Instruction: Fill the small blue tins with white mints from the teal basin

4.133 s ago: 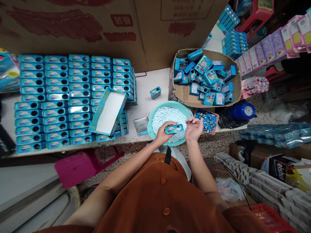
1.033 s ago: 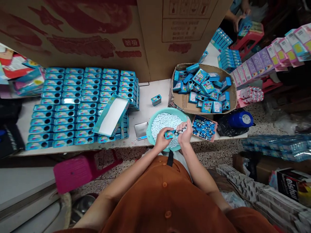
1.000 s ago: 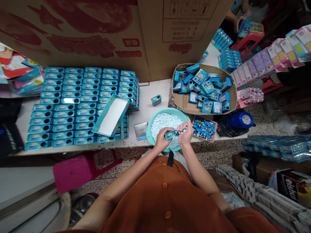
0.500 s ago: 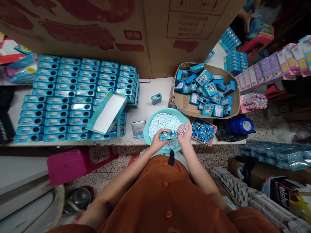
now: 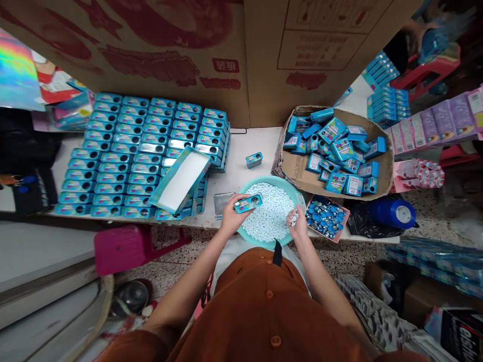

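My left hand (image 5: 231, 215) is closed around a small blue tin (image 5: 248, 203) with a round hole in its top, over the left rim of a turquoise basin. White candies (image 5: 268, 213) fill much of this basin (image 5: 247, 184). Near the basin's right rim, my right hand (image 5: 298, 222) is closed on some of the white candies (image 5: 294, 217). A single tin (image 5: 254, 160) stands on the white table behind the basin. To the right, a pink tray holds blue and silver round lids (image 5: 326, 217).
Rows of blue tins (image 5: 113, 158) fill the table's left, with an open blue box (image 5: 180, 181) tilted on them. A cardboard box (image 5: 302, 176) of loose tins stands right. Tall cardboard (image 5: 226, 108) rises behind. A pink stool (image 5: 121, 249) is below left.
My hands have moved apart: the left one with the tin went left, and the right one moved away from it to the basin's right rim. The whole view has also shifted.
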{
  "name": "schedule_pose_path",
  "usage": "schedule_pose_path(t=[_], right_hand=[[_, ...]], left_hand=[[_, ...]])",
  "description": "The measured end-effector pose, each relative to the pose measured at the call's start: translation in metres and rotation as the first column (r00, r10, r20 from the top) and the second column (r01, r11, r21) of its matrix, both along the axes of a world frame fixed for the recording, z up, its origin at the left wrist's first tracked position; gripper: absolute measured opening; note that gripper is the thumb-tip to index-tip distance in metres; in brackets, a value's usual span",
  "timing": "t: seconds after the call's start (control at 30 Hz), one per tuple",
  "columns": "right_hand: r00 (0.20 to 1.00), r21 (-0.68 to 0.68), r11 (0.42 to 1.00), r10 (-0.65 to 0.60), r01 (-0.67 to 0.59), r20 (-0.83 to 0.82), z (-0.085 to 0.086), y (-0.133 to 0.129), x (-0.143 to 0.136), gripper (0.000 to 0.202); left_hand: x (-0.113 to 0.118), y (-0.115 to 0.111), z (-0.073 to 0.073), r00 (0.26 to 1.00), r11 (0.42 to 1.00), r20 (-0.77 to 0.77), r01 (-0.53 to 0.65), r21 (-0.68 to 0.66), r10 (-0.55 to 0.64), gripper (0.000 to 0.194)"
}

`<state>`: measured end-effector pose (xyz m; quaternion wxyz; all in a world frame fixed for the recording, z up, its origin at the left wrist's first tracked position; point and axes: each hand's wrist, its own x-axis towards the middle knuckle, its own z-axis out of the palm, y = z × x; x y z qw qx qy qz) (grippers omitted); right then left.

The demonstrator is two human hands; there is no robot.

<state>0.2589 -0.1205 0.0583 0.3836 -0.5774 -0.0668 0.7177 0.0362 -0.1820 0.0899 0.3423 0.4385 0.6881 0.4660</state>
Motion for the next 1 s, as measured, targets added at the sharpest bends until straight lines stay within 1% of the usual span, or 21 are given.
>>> schedule_pose_path(t=[0.1, 0.2, 0.3, 0.43, 0.57, 0.63, 0.7, 0.73, 0.77, 0.83, 0.9, 0.93, 1.0], right_hand=[[0.998, -0.019, 0.999, 0.048, -0.047, 0.040, -0.006, -0.003, -0.003, 0.042], [0.990, -0.059, 0.994, 0.097, -0.092, 0.099, -0.012, -0.005, -0.006, 0.040], [0.979, -0.091, 0.987, 0.143, -0.131, 0.147, -0.017, -0.007, -0.006, 0.038], [0.974, -0.126, 0.981, 0.168, -0.149, 0.154, -0.020, -0.009, -0.003, 0.036], [0.971, -0.140, 0.974, 0.197, -0.178, 0.137, -0.020, -0.010, -0.001, 0.033], [0.965, -0.145, 0.971, 0.214, -0.193, 0.150, -0.020, -0.011, 0.000, 0.031], [0.956, -0.155, 0.964, 0.242, -0.217, 0.168, -0.022, -0.012, 0.000, 0.029], [0.950, -0.156, 0.960, 0.259, -0.232, 0.177, -0.023, -0.013, 0.000, 0.029], [0.944, -0.151, 0.956, 0.276, -0.250, 0.182, -0.025, -0.014, 0.001, 0.028], [0.931, -0.135, 0.948, 0.310, -0.288, 0.191, -0.029, -0.016, 0.003, 0.029], [0.918, -0.122, 0.938, 0.343, -0.324, 0.201, -0.033, -0.019, 0.005, 0.031], [0.911, -0.120, 0.933, 0.357, -0.338, 0.207, -0.035, -0.020, 0.006, 0.031], [0.901, -0.128, 0.928, 0.372, -0.351, 0.222, -0.039, -0.022, 0.008, 0.031]], left_hand=[[-0.017, -0.002, 0.011, 0.988, 0.999, -0.150, 0.042, -0.021, -0.045, 0.031], [-0.022, -0.005, 0.014, 0.974, 0.997, -0.217, 0.058, -0.056, -0.069, 0.032], [-0.018, -0.008, 0.010, 0.961, 0.992, -0.250, 0.100, -0.077, -0.117, 0.032], [-0.008, -0.014, 0.007, 0.930, 0.982, -0.318, 0.160, -0.104, -0.186, 0.036], [-0.002, -0.018, 0.009, 0.854, 0.942, -0.407, 0.249, -0.226, -0.323, 0.043], [0.000, -0.019, 0.010, 0.833, 0.927, -0.419, 0.271, -0.260, -0.361, 0.044], [-0.001, -0.019, 0.011, 0.847, 0.935, -0.411, 0.251, -0.250, -0.338, 0.042], [-0.002, -0.019, 0.011, 0.859, 0.946, -0.411, 0.223, -0.237, -0.305, 0.040], [-0.005, -0.017, 0.012, 0.870, 0.958, -0.420, 0.179, -0.223, -0.260, 0.037], [-0.012, -0.012, 0.012, 0.879, 0.981, -0.458, 0.046, -0.190, -0.130, 0.033], [-0.024, -0.001, 0.011, 0.865, 0.983, -0.502, -0.101, -0.153, 0.011, 0.036], [-0.030, 0.006, 0.009, 0.852, 0.979, -0.520, -0.148, -0.139, 0.055, 0.038], [-0.043, 0.026, 0.004, 0.835, 0.977, -0.545, -0.175, -0.125, 0.080, 0.039]])
